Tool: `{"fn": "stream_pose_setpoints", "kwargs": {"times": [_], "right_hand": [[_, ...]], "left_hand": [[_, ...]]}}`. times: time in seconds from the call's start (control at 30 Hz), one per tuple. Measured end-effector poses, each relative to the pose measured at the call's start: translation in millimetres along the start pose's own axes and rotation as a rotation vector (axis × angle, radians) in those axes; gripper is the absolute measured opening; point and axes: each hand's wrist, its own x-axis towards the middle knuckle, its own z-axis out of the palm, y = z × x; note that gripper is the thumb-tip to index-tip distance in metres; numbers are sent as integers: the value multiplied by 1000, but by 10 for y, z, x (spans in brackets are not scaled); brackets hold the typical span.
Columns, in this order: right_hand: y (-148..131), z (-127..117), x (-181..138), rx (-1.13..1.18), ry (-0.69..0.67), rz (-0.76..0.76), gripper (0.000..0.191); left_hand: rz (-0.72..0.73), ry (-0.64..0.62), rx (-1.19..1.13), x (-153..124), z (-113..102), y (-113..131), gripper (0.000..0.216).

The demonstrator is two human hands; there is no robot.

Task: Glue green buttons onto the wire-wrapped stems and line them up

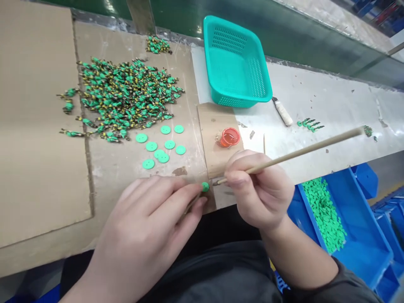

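My left hand [148, 227] rests low at the table's front edge, fingers pinched on a small green piece [205, 186] and a thin stick-like part under the fingers. My right hand [259, 189] grips a long thin wooden stick [303, 151] like a pen; its tip points at the green piece. Several green button-like discs [162, 145] lie on the cardboard just beyond my left hand. A large heap of green and yellow-black small parts [123, 99] lies further back.
A teal plastic basket [235, 63] stands at the back centre. A small orange cup [230, 136] sits on a cardboard scrap. A white-handled tool [282, 111] and a few green parts [311, 124] lie to the right. A blue bin of green pieces [325, 214] sits below right.
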Motion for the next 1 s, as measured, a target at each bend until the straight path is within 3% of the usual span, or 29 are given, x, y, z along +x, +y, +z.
{"fn": "stream_pose_setpoints", "kwargs": {"times": [0.23, 0.73, 1.0], "right_hand": [[26, 22, -126, -85, -56, 22, 8], [20, 50, -141, -166, -59, -5, 9], [76, 46, -108, -191, -92, -106, 8]], "left_hand": [[145, -7, 131, -166, -4, -25, 29], [144, -24, 177, -116, 47, -6, 20], [129, 23, 161, -94, 56, 0, 20]]}}
